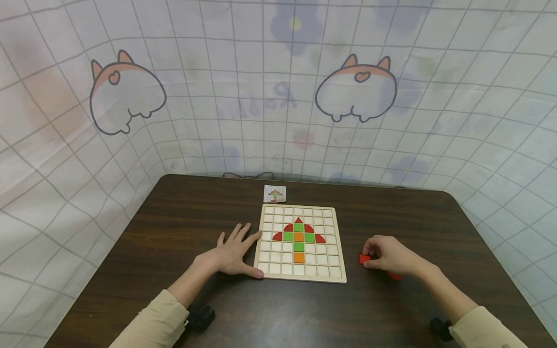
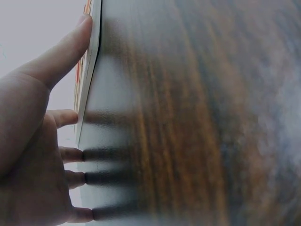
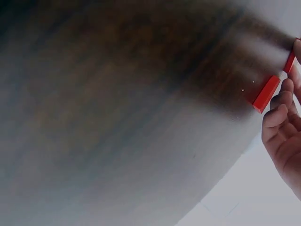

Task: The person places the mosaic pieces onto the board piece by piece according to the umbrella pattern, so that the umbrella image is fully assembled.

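Note:
A wooden grid board (image 1: 304, 279) lies on the table, holding red, green and orange pieces in an arrow-like figure. My left hand (image 1: 228, 256) is spread at its left side, with thumb and index finger against the edge and the other fingertips on the tabletop. To the right of the board, my right hand (image 1: 393, 256) pinches a small red piece (image 1: 364, 259) between thumb and fingers, low over the table. Another red piece (image 1: 394, 277) lies beneath that hand, partly covered by it; the right wrist view shows this red block (image 3: 266, 94) on the table.
Behind the board's far left corner lies a small card (image 1: 274, 193) printed with a similar coloured figure on a grid. The dark wood table (image 1: 209, 198) ends at a hanging grid-patterned cloth (image 1: 243, 135). A thin dark cord (image 1: 249, 175) shows at the back edge.

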{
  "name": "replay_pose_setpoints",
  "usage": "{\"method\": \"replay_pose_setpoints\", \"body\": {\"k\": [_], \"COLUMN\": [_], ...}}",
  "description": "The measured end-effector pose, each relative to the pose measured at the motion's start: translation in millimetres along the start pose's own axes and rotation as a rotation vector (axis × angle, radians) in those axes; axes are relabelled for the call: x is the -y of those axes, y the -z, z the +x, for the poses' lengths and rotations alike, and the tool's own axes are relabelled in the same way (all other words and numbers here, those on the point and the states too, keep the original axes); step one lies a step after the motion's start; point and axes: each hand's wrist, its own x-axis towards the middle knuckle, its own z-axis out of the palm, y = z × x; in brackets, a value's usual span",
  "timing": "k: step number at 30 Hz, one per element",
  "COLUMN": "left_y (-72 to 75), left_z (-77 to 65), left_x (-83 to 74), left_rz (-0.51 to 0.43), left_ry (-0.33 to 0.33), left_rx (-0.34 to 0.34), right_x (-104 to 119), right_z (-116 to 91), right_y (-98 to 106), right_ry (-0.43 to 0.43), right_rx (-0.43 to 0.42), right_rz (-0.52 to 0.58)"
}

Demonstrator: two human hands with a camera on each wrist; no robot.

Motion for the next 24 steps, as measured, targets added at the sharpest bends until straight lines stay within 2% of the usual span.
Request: {"method": "replay_pose_setpoints", "body": {"k": [12,24], "left_y": [-1.3,-0.7], "left_z": [0.9,0.1], "left_x": [0.7,1.0], "left_rz": [0.000,0.005], "left_ry": [0.002,-0.005], "left_rx": [0.007,0.001], "right_x": [3.1,9.2], "right_z": [4.3,6.6], "right_y": [-0.9,-9.5], "right_ry": [0.066,0.014], "right_rx": [0.023,-0.050], "right_rz": [-0.008,-0.063]}}
